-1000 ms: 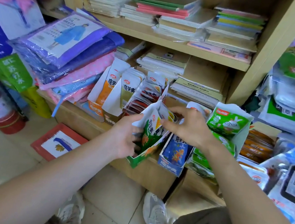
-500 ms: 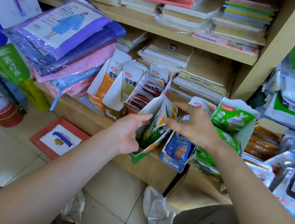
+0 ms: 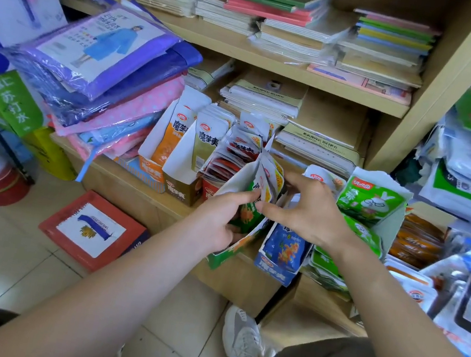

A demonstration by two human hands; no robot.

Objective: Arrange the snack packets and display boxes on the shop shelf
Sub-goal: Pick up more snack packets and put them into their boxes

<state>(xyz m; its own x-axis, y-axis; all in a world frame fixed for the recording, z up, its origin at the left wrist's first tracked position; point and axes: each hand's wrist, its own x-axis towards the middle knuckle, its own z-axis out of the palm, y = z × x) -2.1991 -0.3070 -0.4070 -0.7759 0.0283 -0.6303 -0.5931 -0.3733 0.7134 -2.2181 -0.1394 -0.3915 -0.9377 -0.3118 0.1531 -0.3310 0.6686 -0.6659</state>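
Note:
A green display box [image 3: 232, 251] leans out from the low shelf's front edge, with several snack packets [image 3: 267, 180] standing in it. My left hand [image 3: 217, 222] grips the box's left side from below, thumb up against the packets. My right hand [image 3: 311, 212] reaches over from the right and pinches the packets' tops between its thumb and curved fingers. A blue display box [image 3: 279, 250] stands just right of it, partly behind my right wrist. To the left stand the orange box [image 3: 154, 148], the olive box [image 3: 199, 153] and the red packets [image 3: 237, 153].
A torn white box of green rabbit packets [image 3: 370, 199] sits at right, with loose packets [image 3: 418, 239] beyond. Folded raincoat packs [image 3: 107, 61] pile up at left. Notebooks [image 3: 288, 14] fill the upper shelves. A red framed card [image 3: 93, 228] leans below, and my shoe [image 3: 243, 340] is on the tiles.
My right hand has spread its fingers and shifted down over the packets in the green box. My left thumb has risen against the packets. The box stays tilted in my left hand.

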